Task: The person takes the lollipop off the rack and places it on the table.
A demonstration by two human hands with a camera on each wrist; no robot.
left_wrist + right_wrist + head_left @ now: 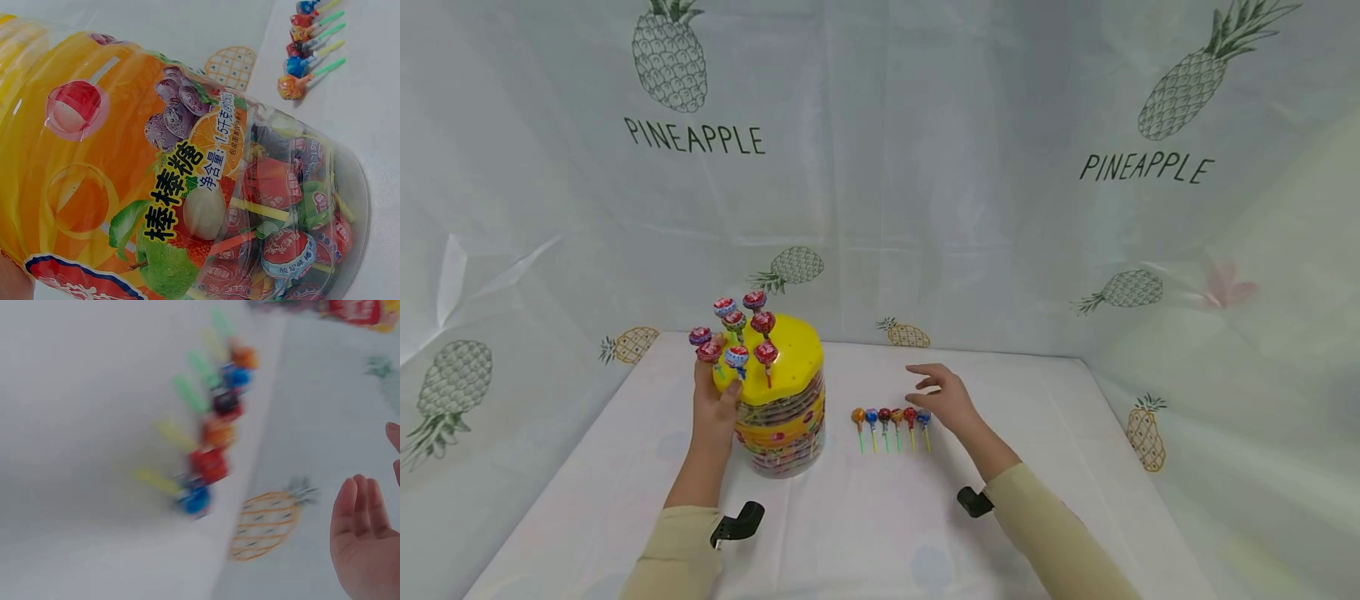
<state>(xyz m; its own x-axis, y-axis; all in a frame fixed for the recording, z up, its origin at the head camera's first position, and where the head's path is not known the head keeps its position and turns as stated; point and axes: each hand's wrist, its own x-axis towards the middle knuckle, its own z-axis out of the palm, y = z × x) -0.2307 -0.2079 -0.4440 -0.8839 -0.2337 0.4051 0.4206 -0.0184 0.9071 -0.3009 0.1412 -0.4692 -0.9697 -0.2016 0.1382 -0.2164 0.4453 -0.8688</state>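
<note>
A clear plastic lollipop jar (786,439) with a yellow lid (797,350) stands on the table, left of centre. Its orange label and wrapped candies show close up in the left wrist view. Several wrapped lollipops (765,352) stick up from the lid's left part. My left hand (713,408) grips the jar at the lid's left side, thumb in front, other fingers mostly hidden. Right of the jar, several lollipops (897,416) lie in a row, sticks toward me. My right hand (951,400) is just beyond the row's right end, fingers apart, holding nothing.
White cloth covers the table (850,533). Behind it hangs a pale curtain (910,208) printed with pineapples, meeting the table's back edge just past the jar. A black wrist mount (739,522) sits on the left sleeve, and another mount (975,502) on the right.
</note>
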